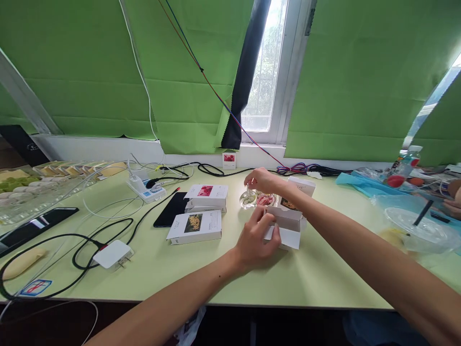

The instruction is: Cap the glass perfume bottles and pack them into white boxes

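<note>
My left hand [257,240] pinches the near left edge of an open white box [290,233], which lies on the pale green table [162,283]. Beyond it, my right hand [264,180] reaches over with its fingertips on the top of a small clear glass bottle [248,199]. Just right of that bottle stands another round glass one with pink-red contents [265,199]. Behind the open box is a white box [301,185], partly covered by my right forearm. Two white boxes with flower pictures, one yellow [194,223] and one red [207,192], lie to the left.
A dark phone [167,211], a power strip [147,190], a white charger [113,254] and looping cables occupy the left side. Clear trays [21,202] are at the far left. A lidded cup [421,226] and bottles stand right, near another person's hand [454,202].
</note>
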{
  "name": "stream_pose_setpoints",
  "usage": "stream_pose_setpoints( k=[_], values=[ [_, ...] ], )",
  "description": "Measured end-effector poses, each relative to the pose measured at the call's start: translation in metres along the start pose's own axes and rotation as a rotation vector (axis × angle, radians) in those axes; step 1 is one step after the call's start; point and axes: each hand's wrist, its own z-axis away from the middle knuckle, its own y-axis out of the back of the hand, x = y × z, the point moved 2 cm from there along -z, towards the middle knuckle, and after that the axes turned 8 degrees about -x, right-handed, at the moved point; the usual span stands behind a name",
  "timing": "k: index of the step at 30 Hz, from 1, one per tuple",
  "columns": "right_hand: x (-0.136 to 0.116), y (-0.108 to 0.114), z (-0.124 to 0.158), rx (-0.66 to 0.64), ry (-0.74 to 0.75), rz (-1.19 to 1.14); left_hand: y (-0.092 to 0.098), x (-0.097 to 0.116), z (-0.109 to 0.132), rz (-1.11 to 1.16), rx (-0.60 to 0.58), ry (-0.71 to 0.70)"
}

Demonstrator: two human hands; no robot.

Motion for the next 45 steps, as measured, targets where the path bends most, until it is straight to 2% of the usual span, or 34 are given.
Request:
stream_pose_setpoints(
  k=[5, 13, 19, 25, 27, 34, 39, 45],
  values=[
    [-0.015, -0.002, 0.000, -0.029, 0.017, -0.016, 0.000, 0.001, 0.001, -0.017, -0.018, -0.013],
    [-0.016, -0.008, 0.001, -0.013, 0.055, -0.010, -0.001, 0.001, 0.002, 0.015, -0.031, -0.003],
    [-0.007, -0.015, 0.003, -0.059, 0.102, 0.051, 0.000, 0.002, 0.000, -0.001, -0.024, -0.001],
    [0.008, -0.032, 0.015, -0.087, 0.100, -0.146, 0.006, 0.002, -0.003, -0.080, -0.003, 0.028],
    [0.010, -0.037, 0.019, -0.059, 0.119, -0.185, 0.008, 0.001, -0.003, -0.103, 0.010, 0.027],
    [0.014, -0.054, 0.031, -0.020, 0.322, -0.286, 0.013, -0.005, -0.006, -0.140, 0.055, 0.025],
    [0.003, -0.061, 0.047, -0.024, 0.288, -0.377, 0.018, -0.006, -0.009, -0.142, 0.061, 0.025],
    [-0.002, -0.079, 0.063, 0.058, 0.200, -0.376, 0.019, -0.007, -0.009, -0.118, 0.043, 0.025]
  ],
)
